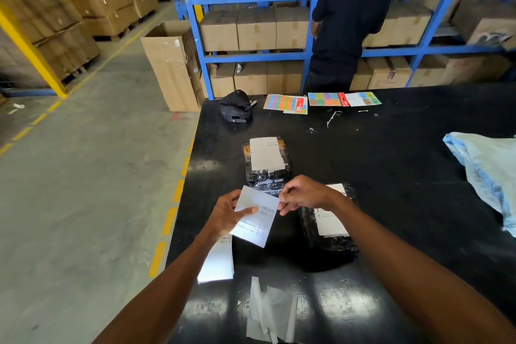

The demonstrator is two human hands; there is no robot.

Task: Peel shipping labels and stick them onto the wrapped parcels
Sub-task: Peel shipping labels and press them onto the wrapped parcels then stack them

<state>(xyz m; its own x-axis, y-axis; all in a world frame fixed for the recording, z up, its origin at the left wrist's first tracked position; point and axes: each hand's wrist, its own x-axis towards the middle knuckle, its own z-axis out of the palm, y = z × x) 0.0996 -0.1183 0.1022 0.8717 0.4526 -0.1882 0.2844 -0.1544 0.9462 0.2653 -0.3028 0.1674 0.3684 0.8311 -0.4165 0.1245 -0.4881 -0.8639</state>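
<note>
I hold a white shipping label [258, 220] above the black table [391, 165]. My left hand [229, 213] grips its left side with the thumb on its face. My right hand [303, 194] pinches its upper right corner. A black wrapped parcel [268, 165] with a label stuck on top lies just beyond my hands. A second black wrapped parcel [329, 229], also labelled, lies under my right wrist. A stack of labels [219, 262] rests below my left forearm.
Peeled backing sheets [268, 313] lie near the table's front edge. A black cap [236, 106] and coloured sticker sheets [321, 100] sit at the far edge. A pale blue sack [488, 173] lies at right. A person [346, 25] stands at the blue shelves of cartons.
</note>
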